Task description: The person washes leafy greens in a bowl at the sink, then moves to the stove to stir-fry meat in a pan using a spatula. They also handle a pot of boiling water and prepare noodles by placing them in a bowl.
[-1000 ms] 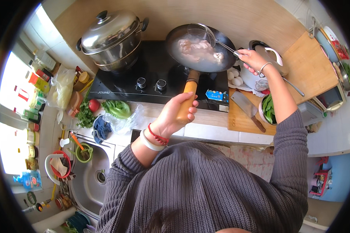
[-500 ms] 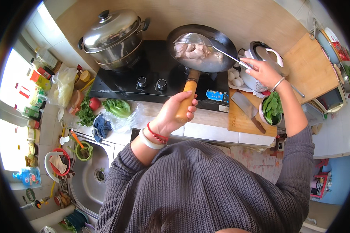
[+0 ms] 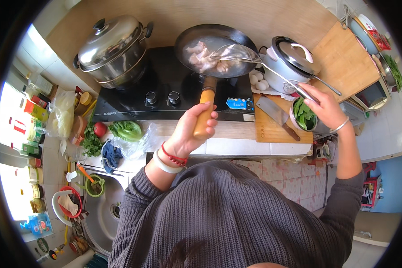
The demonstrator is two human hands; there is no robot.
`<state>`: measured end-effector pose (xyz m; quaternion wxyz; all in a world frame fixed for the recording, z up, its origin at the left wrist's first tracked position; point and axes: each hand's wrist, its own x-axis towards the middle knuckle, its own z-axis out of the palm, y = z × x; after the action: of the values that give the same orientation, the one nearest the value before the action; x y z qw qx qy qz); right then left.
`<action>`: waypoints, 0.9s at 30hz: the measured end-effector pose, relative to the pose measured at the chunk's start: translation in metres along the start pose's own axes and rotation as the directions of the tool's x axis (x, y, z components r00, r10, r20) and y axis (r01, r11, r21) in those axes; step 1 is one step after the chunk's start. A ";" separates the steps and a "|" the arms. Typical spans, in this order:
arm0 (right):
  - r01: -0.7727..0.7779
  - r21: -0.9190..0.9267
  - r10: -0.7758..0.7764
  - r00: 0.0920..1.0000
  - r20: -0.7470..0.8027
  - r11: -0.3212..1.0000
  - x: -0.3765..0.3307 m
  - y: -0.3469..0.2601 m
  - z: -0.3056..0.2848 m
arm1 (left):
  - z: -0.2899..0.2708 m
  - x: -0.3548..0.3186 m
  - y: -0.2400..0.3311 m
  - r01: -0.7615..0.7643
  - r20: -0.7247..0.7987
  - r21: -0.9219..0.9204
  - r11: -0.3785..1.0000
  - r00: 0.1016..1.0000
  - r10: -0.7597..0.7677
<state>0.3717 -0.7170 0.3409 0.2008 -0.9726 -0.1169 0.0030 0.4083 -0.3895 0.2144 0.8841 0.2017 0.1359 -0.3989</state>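
My left hand (image 3: pixel 193 123) is wrapped round the wooden handle (image 3: pixel 204 117) of a dark wok (image 3: pixel 190 39) on the black cooktop. Pale pieces of meat (image 3: pixel 202 58) lie in cloudy liquid inside it. In my right hand (image 3: pixel 324 107) is the long metal handle of a wire skimmer (image 3: pixel 235 52). The skimmer's mesh bowl is over the right part of the wok, beside the meat; whether it touches the liquid I cannot tell. A bowl of green leaves (image 3: pixel 304 115) sits just below my right hand.
A lidded steel pot (image 3: pixel 116 53) stands left on the cooktop (image 3: pixel 129 96). Right of the wok are eggs (image 3: pixel 259 81), a white rice cooker (image 3: pixel 279 66), and a cleaver (image 3: pixel 273 111) on a wooden board (image 3: pixel 265 131). Lettuce (image 3: pixel 126 130), a tomato (image 3: pixel 100 129) and a sink (image 3: pixel 105 219) are at left.
My right hand has drawn the skimmer right and toward me, off the meat. The left hand keeps its hold on the wok handle. The whole view has shifted slightly.
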 end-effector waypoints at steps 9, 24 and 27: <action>0.053 -0.087 -0.035 0.980 0.198 0.995 0.014 -0.015 -0.011 | 0.001 -0.001 -0.001 -0.008 0.007 0.007 1.000 1.000 0.007; 0.035 -0.187 -0.032 0.999 0.020 0.982 0.059 -0.005 0.059 | -0.004 0.000 0.000 -0.017 0.045 0.019 1.000 0.999 0.016; 0.150 -0.069 -0.155 0.985 -0.078 0.986 0.055 0.017 0.046 | -0.003 -0.001 -0.002 -0.033 0.029 0.020 0.999 0.999 0.032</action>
<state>0.4269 -0.7016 0.2943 0.1745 -0.9659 -0.1826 -0.0567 0.4060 -0.3887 0.2121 0.8902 0.2073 0.1160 -0.3887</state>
